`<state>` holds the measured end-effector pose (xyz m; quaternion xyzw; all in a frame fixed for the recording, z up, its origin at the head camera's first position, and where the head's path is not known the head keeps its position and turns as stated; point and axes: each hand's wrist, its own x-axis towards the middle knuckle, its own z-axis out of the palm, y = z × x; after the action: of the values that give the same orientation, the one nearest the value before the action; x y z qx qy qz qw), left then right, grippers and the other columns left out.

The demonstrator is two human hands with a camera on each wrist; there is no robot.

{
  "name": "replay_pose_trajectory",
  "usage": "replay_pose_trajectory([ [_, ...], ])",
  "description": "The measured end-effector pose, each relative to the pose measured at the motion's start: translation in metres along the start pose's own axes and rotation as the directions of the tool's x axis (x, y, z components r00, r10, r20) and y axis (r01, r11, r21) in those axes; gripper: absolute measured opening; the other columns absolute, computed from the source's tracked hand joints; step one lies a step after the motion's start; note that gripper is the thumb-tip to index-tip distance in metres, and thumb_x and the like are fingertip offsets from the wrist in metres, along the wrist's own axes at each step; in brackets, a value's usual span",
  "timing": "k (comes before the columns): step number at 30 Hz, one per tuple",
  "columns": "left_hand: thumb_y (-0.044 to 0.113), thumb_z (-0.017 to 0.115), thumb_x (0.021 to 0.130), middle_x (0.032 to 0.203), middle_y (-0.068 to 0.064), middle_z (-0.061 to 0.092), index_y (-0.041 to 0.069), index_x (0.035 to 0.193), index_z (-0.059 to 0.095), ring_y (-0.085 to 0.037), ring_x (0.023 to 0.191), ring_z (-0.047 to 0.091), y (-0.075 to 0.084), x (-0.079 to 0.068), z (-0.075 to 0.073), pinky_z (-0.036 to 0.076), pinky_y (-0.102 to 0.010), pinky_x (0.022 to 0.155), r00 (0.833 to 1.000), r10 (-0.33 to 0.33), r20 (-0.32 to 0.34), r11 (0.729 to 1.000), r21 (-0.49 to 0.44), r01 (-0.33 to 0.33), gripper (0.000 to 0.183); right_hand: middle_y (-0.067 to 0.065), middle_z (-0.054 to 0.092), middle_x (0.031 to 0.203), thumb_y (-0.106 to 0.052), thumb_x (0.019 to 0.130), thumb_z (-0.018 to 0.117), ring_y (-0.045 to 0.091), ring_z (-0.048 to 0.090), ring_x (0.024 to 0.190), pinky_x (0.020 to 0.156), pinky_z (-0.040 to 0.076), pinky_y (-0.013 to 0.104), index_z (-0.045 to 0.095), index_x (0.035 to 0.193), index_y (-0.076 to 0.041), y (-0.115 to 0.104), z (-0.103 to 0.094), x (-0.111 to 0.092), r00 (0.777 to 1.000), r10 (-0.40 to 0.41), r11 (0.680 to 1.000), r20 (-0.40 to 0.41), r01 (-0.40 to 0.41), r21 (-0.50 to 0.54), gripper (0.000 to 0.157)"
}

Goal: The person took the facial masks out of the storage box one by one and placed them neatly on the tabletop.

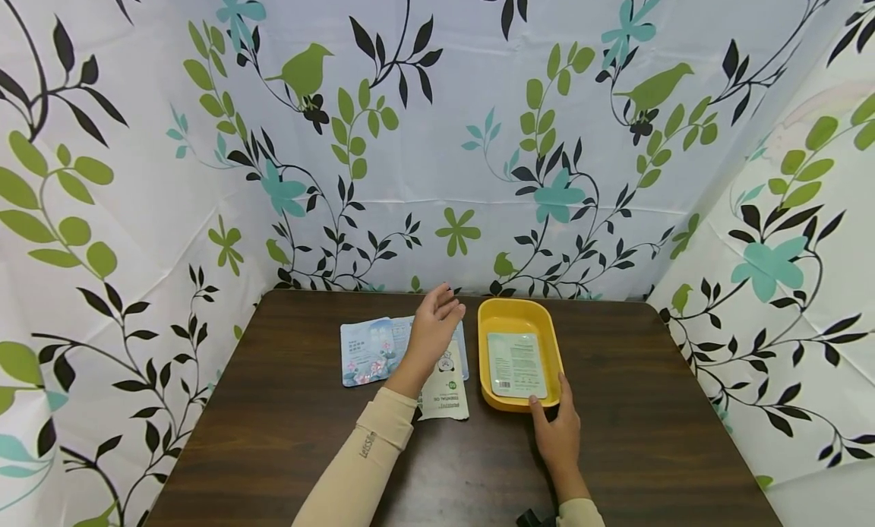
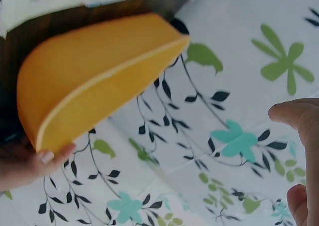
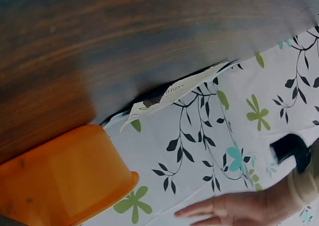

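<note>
My left hand (image 1: 432, 333) hovers over the packets left of the tray, fingers loosely extended and nothing in them; its fingers (image 2: 299, 117) also show at the right of the left wrist view. With my right hand (image 1: 559, 432) I hold the yellow plastic tray (image 1: 487, 386) by its near right corner, thumb at the front rim and fingers along the side. Inside the tray lies a flat pale green packet (image 1: 516, 364) with printed text and a barcode. Under my left forearm are a blue flowered packet (image 1: 365, 352) and a cream-green packet (image 1: 447, 398), partly hidden.
Another pale blue packet (image 1: 465, 352) lies partly beneath the cream-green one. The dark wooden table (image 1: 287, 436) reaches back to a white cloth (image 1: 424, 170) printed with leaves and birds, which also hangs at both sides. A black device (image 1: 536, 518) sits at my right wrist.
</note>
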<state>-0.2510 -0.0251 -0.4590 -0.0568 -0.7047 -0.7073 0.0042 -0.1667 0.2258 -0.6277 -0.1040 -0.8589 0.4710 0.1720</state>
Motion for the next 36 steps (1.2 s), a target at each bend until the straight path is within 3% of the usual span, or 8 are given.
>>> replay_pose_trajectory([
  [5,0.026,0.058,0.104,0.161,-0.008,0.041,0.020,0.159,0.034,-0.025,0.146,0.047,0.009,0.006,0.023,0.042,-0.046,0.117,0.999,0.007,0.053,1.000,-0.027,-0.005,0.060,0.022,0.041,0.160,-0.038,0.099,0.065,0.045,0.044,0.143,0.112,0.036,0.066,0.024,0.164,-0.023,0.000,-0.002,0.000,1.000,-0.017,1.000,-0.006,0.017,0.012,0.078],
  [9,0.029,0.057,0.105,0.161,-0.007,0.040,0.021,0.159,0.034,-0.025,0.145,0.047,0.005,0.009,0.040,0.042,-0.046,0.118,0.997,-0.008,0.080,0.998,-0.058,0.013,0.060,0.022,0.041,0.160,-0.041,0.100,0.063,0.044,0.044,0.143,0.113,0.035,0.066,0.022,0.164,-0.024,0.000,0.000,0.000,1.000,-0.007,1.000,0.018,0.007,0.003,0.079],
  [16,0.033,0.056,0.104,0.157,-0.006,0.046,0.023,0.156,0.040,-0.026,0.144,0.049,-0.016,0.003,0.067,0.042,-0.048,0.117,0.993,-0.038,0.115,0.997,-0.055,0.045,0.055,0.020,0.040,0.161,-0.044,0.100,0.063,0.045,0.043,0.143,0.114,0.034,0.067,0.022,0.164,-0.025,-0.001,0.001,-0.001,0.999,0.032,0.999,0.026,-0.032,-0.004,0.079],
  [23,0.033,0.059,0.102,0.157,-0.009,0.046,0.019,0.155,0.042,-0.028,0.144,0.049,-0.033,0.000,0.089,0.041,-0.048,0.118,0.987,-0.114,0.110,0.990,-0.074,0.123,0.057,0.021,0.040,0.161,-0.044,0.100,0.062,0.046,0.043,0.142,0.113,0.034,0.068,0.022,0.164,-0.026,0.001,0.000,-0.001,0.999,0.028,1.000,0.016,-0.027,-0.007,0.079],
  [29,0.037,0.059,0.102,0.159,-0.009,0.046,0.020,0.155,0.043,-0.027,0.146,0.046,-0.047,0.001,0.103,0.038,-0.049,0.120,0.976,-0.190,0.110,0.979,-0.048,0.196,0.058,0.022,0.042,0.159,-0.039,0.099,0.065,0.046,0.045,0.141,0.112,0.035,0.069,0.024,0.164,-0.023,0.000,-0.003,0.001,1.000,0.024,1.000,0.011,-0.024,-0.010,0.078],
  [36,0.034,0.060,0.102,0.163,-0.019,0.036,0.013,0.157,0.039,-0.037,0.152,0.035,-0.069,0.003,0.113,0.032,-0.054,0.123,0.970,-0.212,0.118,0.974,-0.059,0.220,0.063,0.022,0.043,0.159,-0.045,0.099,0.063,0.050,0.045,0.138,0.109,0.034,0.072,0.024,0.164,-0.023,-0.002,-0.003,0.000,1.000,0.019,0.999,0.014,-0.018,-0.026,0.079],
])
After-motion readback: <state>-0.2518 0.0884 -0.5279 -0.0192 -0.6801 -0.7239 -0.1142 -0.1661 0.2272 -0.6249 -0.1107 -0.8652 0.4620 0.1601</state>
